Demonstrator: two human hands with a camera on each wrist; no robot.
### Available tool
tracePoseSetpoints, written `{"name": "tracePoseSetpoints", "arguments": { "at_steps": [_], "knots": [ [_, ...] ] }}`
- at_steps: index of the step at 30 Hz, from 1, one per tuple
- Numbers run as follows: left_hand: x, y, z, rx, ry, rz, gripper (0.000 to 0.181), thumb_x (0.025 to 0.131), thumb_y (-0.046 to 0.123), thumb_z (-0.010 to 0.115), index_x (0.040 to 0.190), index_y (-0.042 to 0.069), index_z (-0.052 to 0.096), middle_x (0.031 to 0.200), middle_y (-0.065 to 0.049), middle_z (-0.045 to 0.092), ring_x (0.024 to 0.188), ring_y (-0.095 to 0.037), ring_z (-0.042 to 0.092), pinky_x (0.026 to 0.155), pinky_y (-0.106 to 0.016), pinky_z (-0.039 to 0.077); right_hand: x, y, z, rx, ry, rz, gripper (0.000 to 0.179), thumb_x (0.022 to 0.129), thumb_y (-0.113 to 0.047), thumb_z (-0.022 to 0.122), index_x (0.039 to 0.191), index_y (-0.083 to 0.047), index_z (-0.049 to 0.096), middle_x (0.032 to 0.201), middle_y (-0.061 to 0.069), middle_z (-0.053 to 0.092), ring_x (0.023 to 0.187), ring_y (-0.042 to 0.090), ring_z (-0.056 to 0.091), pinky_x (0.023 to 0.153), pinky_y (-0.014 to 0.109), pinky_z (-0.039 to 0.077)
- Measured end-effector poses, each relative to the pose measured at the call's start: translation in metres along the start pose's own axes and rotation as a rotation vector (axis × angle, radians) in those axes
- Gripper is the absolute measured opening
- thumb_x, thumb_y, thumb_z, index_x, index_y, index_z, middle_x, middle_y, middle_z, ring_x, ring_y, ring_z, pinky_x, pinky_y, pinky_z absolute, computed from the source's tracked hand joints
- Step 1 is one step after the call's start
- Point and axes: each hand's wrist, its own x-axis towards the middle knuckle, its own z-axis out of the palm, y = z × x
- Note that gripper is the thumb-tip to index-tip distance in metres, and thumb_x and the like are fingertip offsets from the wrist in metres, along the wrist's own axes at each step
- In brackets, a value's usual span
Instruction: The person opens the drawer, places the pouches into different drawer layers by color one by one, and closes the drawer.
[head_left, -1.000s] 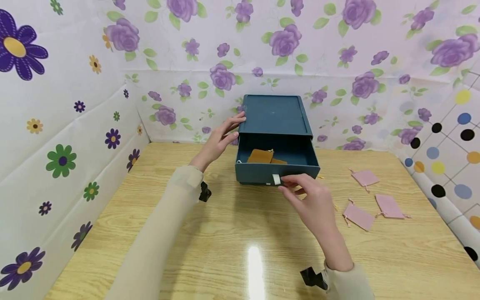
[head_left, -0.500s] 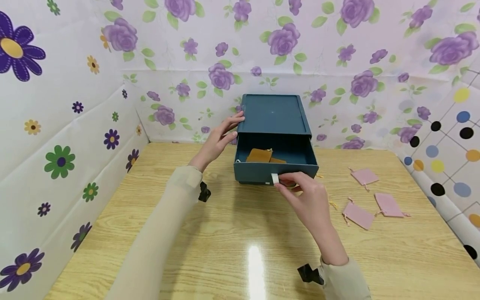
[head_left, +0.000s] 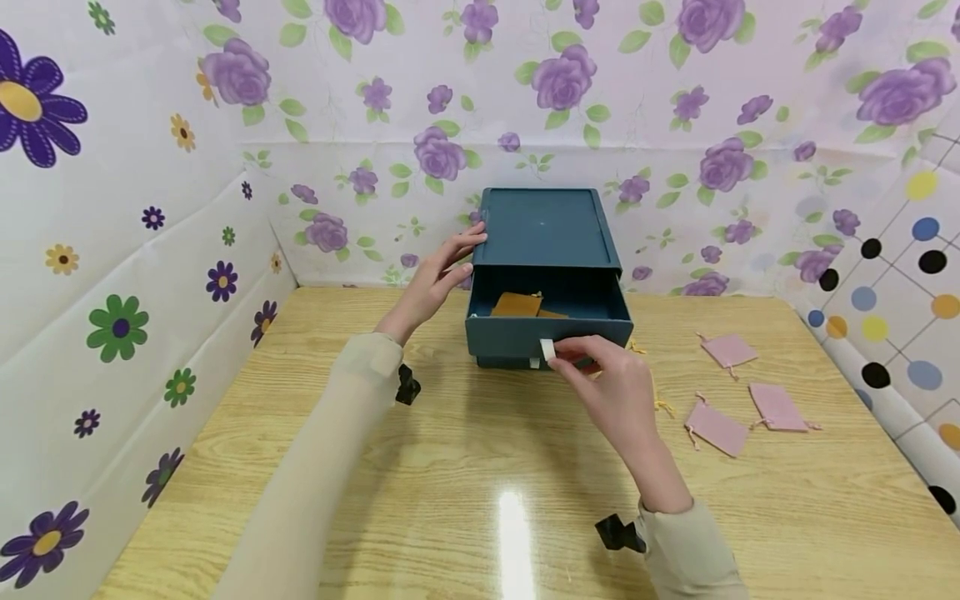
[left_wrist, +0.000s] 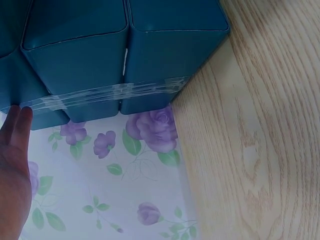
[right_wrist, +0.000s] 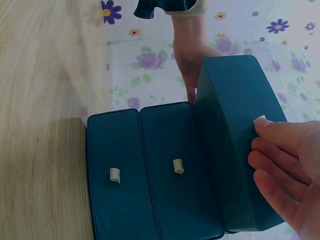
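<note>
A dark blue drawer unit (head_left: 546,225) stands against the back wall with its top drawer (head_left: 502,337) partly pulled out. Orange-brown pouches (head_left: 517,305) lie inside that drawer. My right hand (head_left: 613,379) pinches the white pull tab (head_left: 547,348) on the drawer front; in the right wrist view the thumb covers most of the tab and the other fingers curl against the front. My left hand (head_left: 431,292) rests along the unit's left side with fingers extended. Clear tape (left_wrist: 120,91) binds the unit's side in the left wrist view.
Three pink drawstring pouches (head_left: 729,351) lie on the wooden table (head_left: 450,467) to the right. Yellow cords (head_left: 663,407) show beside my right hand. Two lower drawers (right_wrist: 185,200) sit pushed in, each with a white tab. Flowered cloth walls (head_left: 330,150) enclose the table.
The top drawer has slid inward a little, with my right hand moving along at its tab, so more of the lower drawer's tab shows. My left hand stays at the unit's side.
</note>
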Motion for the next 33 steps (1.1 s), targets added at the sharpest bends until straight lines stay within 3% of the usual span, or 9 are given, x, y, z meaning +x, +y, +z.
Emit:
{"name": "tracePoseSetpoints", "arguments": {
  "at_steps": [8, 17, 23, 26, 30, 33],
  "knots": [
    [0.000, -0.001, 0.000, -0.012, -0.003, 0.012, 0.042, 0.102, -0.003, 0.039, 0.144, -0.009, 0.040, 0.161, -0.025, 0.025, 0.148, -0.041, 0.031, 0.122, -0.056, 0.027, 0.010, 0.008, 0.003, 0.012, -0.005, -0.007, 0.019, 0.080, -0.014, 0.083, 0.097, -0.009, 0.077, 0.087, 0.006, 0.077, 0.072, 0.016, 0.071, 0.063, 0.034, 0.061],
    [0.000, -0.002, 0.000, -0.026, -0.004, 0.027, 0.042, 0.102, -0.003, 0.039, 0.143, -0.011, 0.040, 0.161, -0.026, 0.025, 0.148, -0.041, 0.030, 0.122, -0.057, 0.026, 0.021, 0.016, 0.004, 0.068, -0.048, 0.049, 0.017, 0.082, -0.018, 0.081, 0.097, -0.011, 0.077, 0.089, 0.005, 0.077, 0.075, 0.016, 0.071, 0.067, 0.035, 0.062],
    [0.003, -0.030, 0.000, -0.020, 0.015, 0.044, 0.042, 0.104, 0.002, 0.040, 0.146, 0.000, 0.042, 0.164, -0.014, 0.027, 0.150, -0.032, 0.032, 0.124, -0.049, 0.027, 0.025, 0.014, 0.003, 0.060, -0.069, 0.077, 0.017, 0.086, -0.025, 0.078, 0.097, -0.012, 0.078, 0.089, 0.005, 0.077, 0.072, 0.015, 0.070, 0.067, 0.035, 0.061],
    [0.002, -0.023, 0.000, -0.012, 0.011, 0.040, 0.042, 0.104, 0.002, 0.040, 0.146, -0.002, 0.042, 0.163, -0.016, 0.027, 0.149, -0.033, 0.032, 0.124, -0.049, 0.028, 0.026, 0.012, 0.002, 0.016, -0.089, 0.099, 0.017, 0.088, -0.027, 0.076, 0.096, -0.012, 0.078, 0.087, 0.005, 0.077, 0.071, 0.016, 0.070, 0.067, 0.036, 0.061],
    [0.000, -0.002, 0.000, -0.016, 0.004, 0.027, 0.042, 0.101, -0.005, 0.039, 0.143, -0.011, 0.040, 0.161, -0.026, 0.025, 0.148, -0.041, 0.031, 0.123, -0.055, 0.027, 0.027, 0.009, 0.001, -0.028, -0.127, 0.112, 0.018, 0.089, -0.027, 0.075, 0.095, -0.011, 0.077, 0.087, 0.006, 0.077, 0.072, 0.018, 0.070, 0.068, 0.037, 0.061],
    [0.000, -0.002, 0.000, -0.014, 0.007, 0.029, 0.042, 0.101, -0.005, 0.040, 0.142, -0.012, 0.040, 0.160, -0.027, 0.025, 0.147, -0.042, 0.031, 0.123, -0.055, 0.026, 0.027, 0.009, 0.002, -0.023, -0.132, 0.096, 0.016, 0.088, -0.024, 0.076, 0.096, -0.010, 0.077, 0.090, 0.007, 0.077, 0.074, 0.019, 0.072, 0.070, 0.037, 0.062]
  ]
}}
